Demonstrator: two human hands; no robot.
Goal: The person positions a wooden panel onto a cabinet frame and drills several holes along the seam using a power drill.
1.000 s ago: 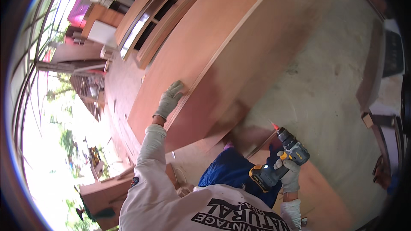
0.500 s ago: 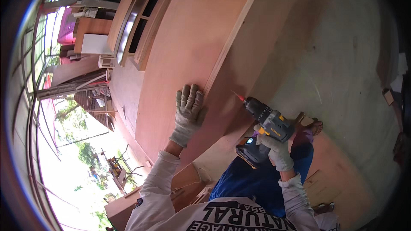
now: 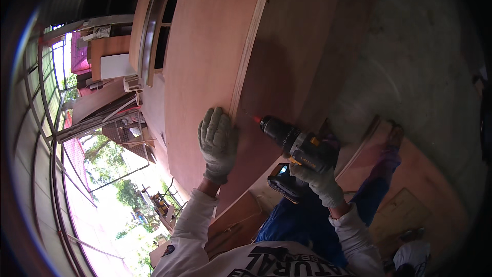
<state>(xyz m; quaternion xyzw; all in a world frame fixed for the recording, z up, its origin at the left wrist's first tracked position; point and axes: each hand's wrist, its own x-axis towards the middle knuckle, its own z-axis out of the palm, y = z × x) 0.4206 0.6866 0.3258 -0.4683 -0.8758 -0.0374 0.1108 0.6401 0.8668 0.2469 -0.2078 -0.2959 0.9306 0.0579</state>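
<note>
My left hand, in a pale work glove, lies flat near the edge of a large plywood box, its fingers pointing away from me. In my gloved right hand is a black and yellow cordless drill, gripped by the handle. The drill's red-collared tip points left, at the side panel just below the box's top edge. Whether the thin bit touches the wood I cannot tell. A battery pack with a lit display sits at the base of the drill.
A framed wooden cabinet piece stands at the far left, with a white board beyond it. Wire mesh fencing and bright daylight lie left. Another plywood sheet lies on the concrete floor at the right, near my feet.
The drill in my right hand has moved left and nearer the box's side panel. My view has shifted, and my left hand still rests by the edge. The picture is darker.
</note>
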